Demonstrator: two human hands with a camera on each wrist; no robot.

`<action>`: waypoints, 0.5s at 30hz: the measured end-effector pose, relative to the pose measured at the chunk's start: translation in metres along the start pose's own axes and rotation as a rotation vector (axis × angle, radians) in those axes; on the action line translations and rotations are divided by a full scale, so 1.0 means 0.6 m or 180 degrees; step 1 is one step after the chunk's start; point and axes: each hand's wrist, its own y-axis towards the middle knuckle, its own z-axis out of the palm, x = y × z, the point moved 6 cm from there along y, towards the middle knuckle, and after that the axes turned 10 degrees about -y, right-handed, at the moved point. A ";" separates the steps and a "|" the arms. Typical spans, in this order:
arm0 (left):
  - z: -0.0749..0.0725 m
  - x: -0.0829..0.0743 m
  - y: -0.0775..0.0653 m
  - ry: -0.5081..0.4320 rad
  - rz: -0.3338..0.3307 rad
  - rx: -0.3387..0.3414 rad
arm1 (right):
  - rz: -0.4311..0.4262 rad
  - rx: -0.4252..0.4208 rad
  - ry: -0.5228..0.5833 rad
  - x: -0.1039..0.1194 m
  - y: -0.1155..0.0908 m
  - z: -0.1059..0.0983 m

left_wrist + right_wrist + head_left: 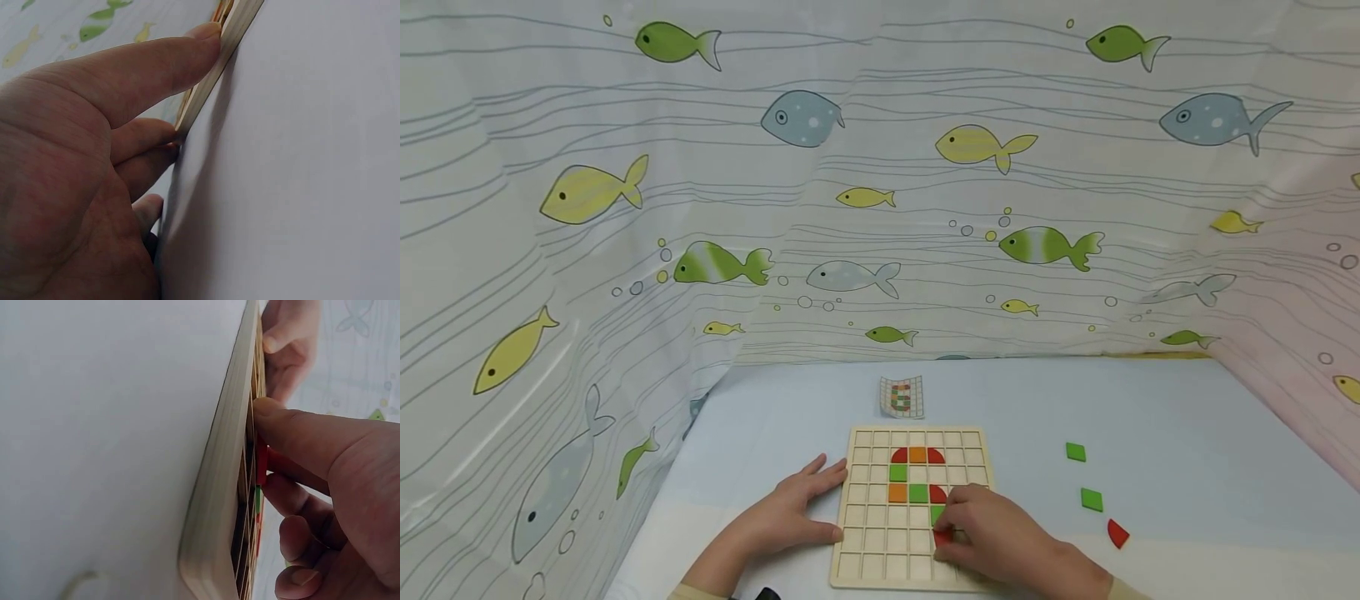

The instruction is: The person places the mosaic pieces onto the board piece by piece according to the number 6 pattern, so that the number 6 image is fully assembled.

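A wooden grid board (859, 567) lies on the table with coloured tiles set in its cells. Orange square tiles (917, 455), green square tiles (898, 473) and red quarter-round tiles (900, 456) form a curving row. My right hand (992, 533) is over the board's right half, thumb and fingertips pinching a red tile (262, 464) at a cell below a partly covered green tile. The hand hides part of that red tile's outline. Along the board's left edge, my left hand (782, 517) rests with fingers spread, thumb and fingertips touching the rim (240, 28).
Behind the board lies a small paper card (901, 397) printed with a coloured grid pattern. To the right are two loose green squares (1092, 500) and a red quarter-round piece (1117, 533). A fish-patterned curtain (880, 167) encloses the table's back and sides.
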 end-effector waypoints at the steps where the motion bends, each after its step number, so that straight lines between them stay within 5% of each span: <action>1: 0.000 0.000 0.000 -0.0002 0.0003 0.0001 | -0.0008 -0.0016 -0.0003 0.000 0.000 0.000; 15: 0.002 0.004 0.002 0.0065 -0.0091 -0.0009 | 0.0034 -0.0088 0.0028 0.001 0.000 -0.005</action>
